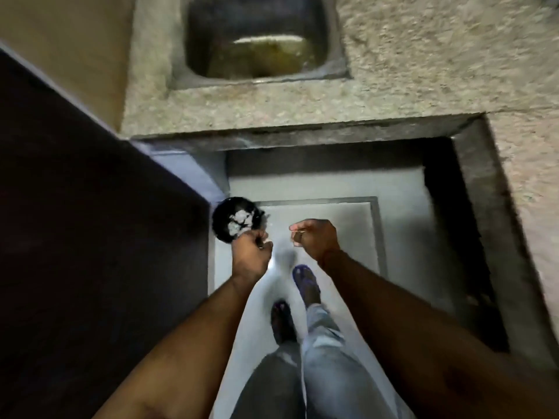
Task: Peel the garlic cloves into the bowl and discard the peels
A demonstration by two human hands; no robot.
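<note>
A round black bin (225,220) stands on the floor by the dark panel, with white garlic peels (240,222) lying inside it. My left hand (250,254) hovers at the bin's near rim with its fingers curled, and a small pale scrap shows at the fingertips. My right hand (316,238), wearing a ring, hangs to the right of the bin over the floor. Its fingers are curled in and nothing shows in them. No garlic cloves or bowl are in view.
A speckled stone counter (302,101) with a sunken sink (260,40) runs ahead and wraps round to the right. A dark panel (90,207) fills the left side. My feet in purple slippers (305,281) stand on the pale tiled floor (332,213).
</note>
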